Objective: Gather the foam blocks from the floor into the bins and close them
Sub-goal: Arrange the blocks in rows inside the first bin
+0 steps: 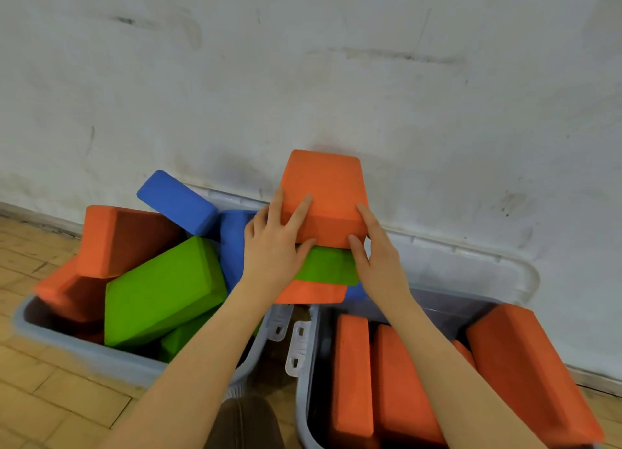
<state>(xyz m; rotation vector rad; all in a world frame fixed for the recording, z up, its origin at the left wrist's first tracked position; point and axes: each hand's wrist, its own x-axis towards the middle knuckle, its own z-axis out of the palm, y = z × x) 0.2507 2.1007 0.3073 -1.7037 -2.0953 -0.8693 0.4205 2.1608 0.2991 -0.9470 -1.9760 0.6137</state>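
Both hands grip an orange foam block (324,187) held up against the wall above the gap between two grey bins. My left hand (277,246) clasps its left side, my right hand (377,250) its right side. Under it sit a green block (328,267) and another orange block (311,292). The left bin (84,351) is piled high with orange, green (161,290) and blue (176,201) blocks that stick out above its rim. The right bin (304,381) holds several orange blocks (400,384) standing on edge.
A scuffed white wall (303,78) rises just behind the bins. The right bin's lid (471,267) leans open against the wall. White latches (298,344) hang between the bins. Wood parquet floor (50,398) lies to the left and front.
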